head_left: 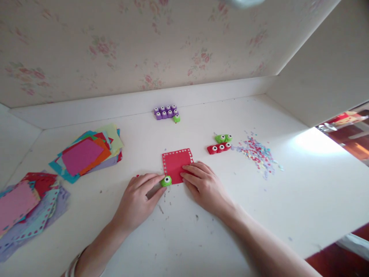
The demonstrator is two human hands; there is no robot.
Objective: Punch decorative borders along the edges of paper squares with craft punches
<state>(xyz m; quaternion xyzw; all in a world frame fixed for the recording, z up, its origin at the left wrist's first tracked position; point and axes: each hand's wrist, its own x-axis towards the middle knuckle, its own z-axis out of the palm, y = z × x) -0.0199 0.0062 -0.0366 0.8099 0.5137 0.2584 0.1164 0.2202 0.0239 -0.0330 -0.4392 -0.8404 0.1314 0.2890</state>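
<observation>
A red paper square [175,166] lies on the white table, with small punched holes along its top edge and down parts of both sides. At its lower left corner sits a green craft punch [166,181] with a white button and a dark star mark. The thumb and fingers of my left hand [138,195] grip this punch from the left. My right hand [204,184] rests flat on the right part of the sheet, fingers stretched out and slightly apart, covering its right edge.
Purple punches [166,113] stand in rows near the back wall, one green punch [176,118] beside them. Red punches [219,148] and green punches [223,138] stand right of centre, near scattered confetti [258,154]. Left are plain coloured papers [82,156] and hole-edged papers [40,219].
</observation>
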